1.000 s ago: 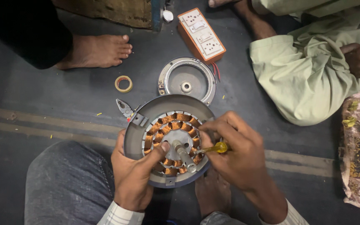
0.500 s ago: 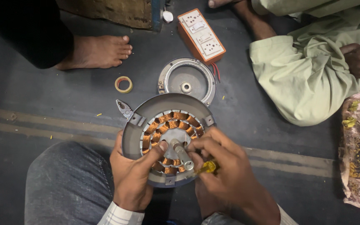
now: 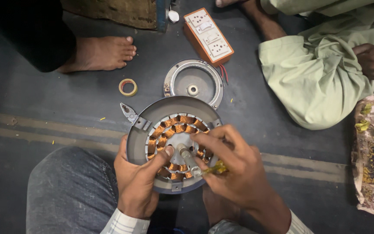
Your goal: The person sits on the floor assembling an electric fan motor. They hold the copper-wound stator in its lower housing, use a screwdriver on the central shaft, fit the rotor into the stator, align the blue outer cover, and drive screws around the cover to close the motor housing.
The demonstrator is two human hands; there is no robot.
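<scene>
- Since the earlier frame, the right hand (image 3: 234,169) has shifted leftward over the windings, and its yellow-handled tool (image 3: 215,168) now lies under the fingers near the centre shaft (image 3: 190,160).
- Left hand (image 3: 137,182): clasps the near left rim of the fan motor housing (image 3: 152,113), thumb pressed onto the hub beside the shaft.
- Right hand: closed around the yellow-handled tool, fingers spread across the copper coils (image 3: 176,125).
- Fan motor housing: propped at the person's lap above the floor (image 3: 44,104), between the knees.
- Round metal cover (image 3: 194,82): flat on the floor just beyond the housing.
- Tape roll (image 3: 128,87): on the floor, far left of the cover.
- Orange switch-and-socket board (image 3: 207,35): beyond the cover.
- Other people's bare foot (image 3: 98,53) and green-clad knee (image 3: 321,82): at the far edge.
</scene>
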